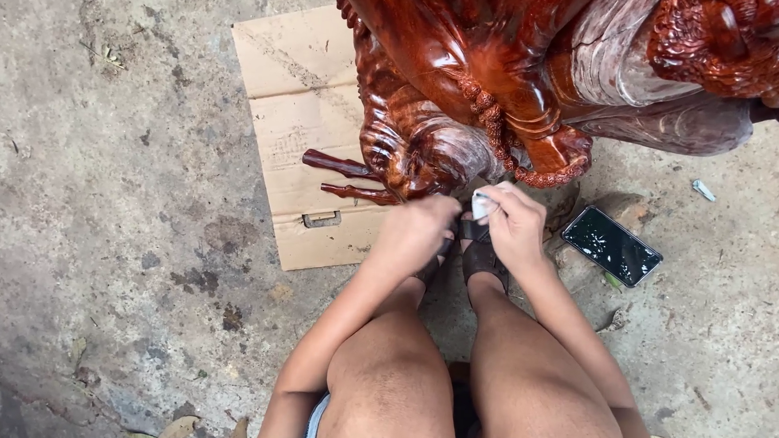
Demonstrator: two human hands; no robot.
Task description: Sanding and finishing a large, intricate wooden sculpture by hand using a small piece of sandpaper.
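A large reddish-brown carved wooden sculpture (504,65) fills the top of the head view, glossy on the left and dull and pale on its right part. My left hand (416,229) is closed and pressed against the lower edge of the carving. Just beside it, my right hand (514,221) pinches a small white piece (480,204), perhaps folded sandpaper, close to the carving's base. What the left hand holds is hidden. My bare knees and sandalled feet (481,255) are below the hands.
A flattened cardboard sheet (298,107) lies under the sculpture's left side on the rough concrete floor (98,186). A dark smartphone (612,246) lies face up to the right of my right hand. Small white scraps (703,189) and dry leaves are scattered about.
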